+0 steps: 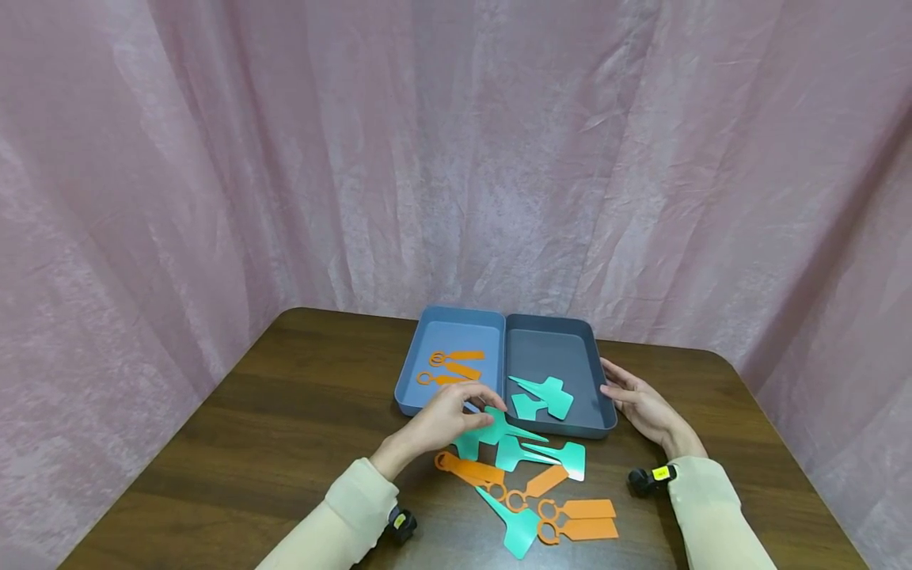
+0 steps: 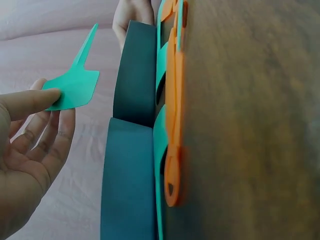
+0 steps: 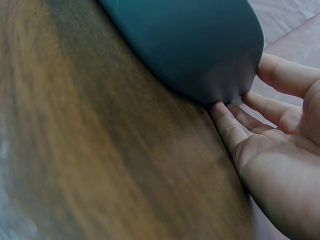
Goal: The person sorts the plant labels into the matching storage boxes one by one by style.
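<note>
Between thumb and fingers, my left hand (image 1: pixel 452 416) pinches a green T-shaped plant label (image 2: pixel 77 87) by its broad head, raised at the front edge of the trays. Its pointed stem slants upward in the left wrist view. My right hand (image 1: pixel 644 408) touches the right side of a dark grey tray (image 1: pixel 552 344), fingertips against its outer wall, fingers loosely extended. Several green labels (image 1: pixel 559 403) lie inside that tray. To its left, a blue tray (image 1: pixel 463 326) holds a few orange ring-ended tags (image 1: pixel 465 370).
On the brown wooden table (image 1: pixel 313 396), in front of the trays, lie several more green labels (image 1: pixel 572 457) and orange tags (image 1: pixel 587 529), some overlapping. One green label (image 1: pixel 522 532) lies nearest the front. A pink curtain (image 1: pixel 456 158) hangs behind the table.
</note>
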A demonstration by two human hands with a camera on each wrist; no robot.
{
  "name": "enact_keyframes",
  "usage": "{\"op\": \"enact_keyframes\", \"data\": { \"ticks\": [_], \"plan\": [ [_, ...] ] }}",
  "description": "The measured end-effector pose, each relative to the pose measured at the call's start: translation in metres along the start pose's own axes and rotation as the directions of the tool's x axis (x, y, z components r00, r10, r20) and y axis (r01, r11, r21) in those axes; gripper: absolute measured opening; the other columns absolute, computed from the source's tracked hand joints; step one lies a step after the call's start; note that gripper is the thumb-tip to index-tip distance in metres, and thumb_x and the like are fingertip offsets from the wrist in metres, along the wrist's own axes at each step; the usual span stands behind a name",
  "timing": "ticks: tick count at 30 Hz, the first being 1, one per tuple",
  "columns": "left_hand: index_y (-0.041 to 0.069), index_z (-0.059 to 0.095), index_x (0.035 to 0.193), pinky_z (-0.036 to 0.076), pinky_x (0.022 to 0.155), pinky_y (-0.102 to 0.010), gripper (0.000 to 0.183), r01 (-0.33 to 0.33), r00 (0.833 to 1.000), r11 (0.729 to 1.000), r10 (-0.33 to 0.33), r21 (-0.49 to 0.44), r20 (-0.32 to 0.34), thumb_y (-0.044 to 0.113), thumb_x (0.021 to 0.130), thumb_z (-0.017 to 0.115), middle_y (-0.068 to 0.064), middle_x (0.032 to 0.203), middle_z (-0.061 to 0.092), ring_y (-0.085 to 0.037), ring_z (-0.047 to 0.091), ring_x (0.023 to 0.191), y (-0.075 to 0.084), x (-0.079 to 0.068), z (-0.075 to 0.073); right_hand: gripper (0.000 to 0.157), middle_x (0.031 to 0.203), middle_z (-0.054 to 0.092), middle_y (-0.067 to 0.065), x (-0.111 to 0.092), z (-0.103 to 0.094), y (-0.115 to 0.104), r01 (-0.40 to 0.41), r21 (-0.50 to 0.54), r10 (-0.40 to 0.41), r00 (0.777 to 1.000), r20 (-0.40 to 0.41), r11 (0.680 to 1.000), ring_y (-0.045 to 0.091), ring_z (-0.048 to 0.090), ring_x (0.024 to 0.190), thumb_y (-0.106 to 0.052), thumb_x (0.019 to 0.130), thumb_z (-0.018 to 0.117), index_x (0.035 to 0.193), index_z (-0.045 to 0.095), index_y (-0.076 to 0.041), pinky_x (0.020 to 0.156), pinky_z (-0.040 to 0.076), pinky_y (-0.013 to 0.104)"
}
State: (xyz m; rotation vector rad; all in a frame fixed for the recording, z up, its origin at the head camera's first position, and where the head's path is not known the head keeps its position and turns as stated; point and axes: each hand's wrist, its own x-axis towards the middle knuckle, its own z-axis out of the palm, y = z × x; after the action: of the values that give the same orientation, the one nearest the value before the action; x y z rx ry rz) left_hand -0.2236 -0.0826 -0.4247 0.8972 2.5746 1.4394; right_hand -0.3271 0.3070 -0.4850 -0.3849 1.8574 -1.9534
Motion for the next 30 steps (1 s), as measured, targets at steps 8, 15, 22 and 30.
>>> {"op": "enact_keyframes", "data": {
  "ticks": [8,15,22,30],
  "plan": [
    [0.020,0.076,0.113,0.056,0.086,-0.031,0.017,-0.002,1.000,1.000,0.002,-0.001,-0.030,0.010,0.101,0.069,0.009,0.116,0.068,-0.015,0.064,0.103,0.012,0.020,-0.010,0.076,0.171,0.004,0.025,-0.001,-0.001,0.000,-0.003,0.004,0.003,1.000,-0.001,1.000,0.005,0.049,0.132,-0.009,0.109,0.052,0.167,0.004,-0.005,0.101,0.044,0.016],
    [0.016,0.076,0.117,0.055,0.083,-0.031,0.017,0.002,0.999,0.999,0.001,0.054,-0.047,0.011,0.102,0.069,0.003,0.122,0.069,-0.016,0.064,0.104,0.023,0.046,-0.019,0.076,0.171,0.005,0.025,-0.001,-0.001,0.001,-0.010,0.006,0.010,1.000,-0.007,1.000,0.005,0.049,0.132,-0.010,0.109,0.053,0.167,0.003,-0.005,0.101,0.045,0.016],
    [0.016,0.077,0.118,0.053,0.088,-0.030,0.019,0.000,0.998,0.993,0.007,0.119,-0.060,0.010,0.102,0.069,0.000,0.118,0.067,-0.019,0.063,0.105,0.031,0.072,-0.028,0.076,0.171,0.006,0.024,-0.001,-0.001,0.001,-0.016,0.003,0.016,1.000,-0.012,1.000,0.006,0.048,0.133,-0.010,0.109,0.053,0.167,0.003,-0.006,0.100,0.045,0.016],
    [0.014,0.077,0.120,0.055,0.083,-0.026,0.021,-0.003,0.999,0.988,0.010,0.158,-0.046,0.010,0.103,0.066,0.000,0.113,0.065,-0.019,0.062,0.105,0.036,0.086,-0.028,0.076,0.171,0.005,0.025,0.001,-0.001,0.000,-0.013,0.019,0.013,1.000,-0.009,1.000,0.003,0.048,0.132,-0.008,0.109,0.052,0.167,0.004,-0.006,0.101,0.044,0.015]
  ]
}}
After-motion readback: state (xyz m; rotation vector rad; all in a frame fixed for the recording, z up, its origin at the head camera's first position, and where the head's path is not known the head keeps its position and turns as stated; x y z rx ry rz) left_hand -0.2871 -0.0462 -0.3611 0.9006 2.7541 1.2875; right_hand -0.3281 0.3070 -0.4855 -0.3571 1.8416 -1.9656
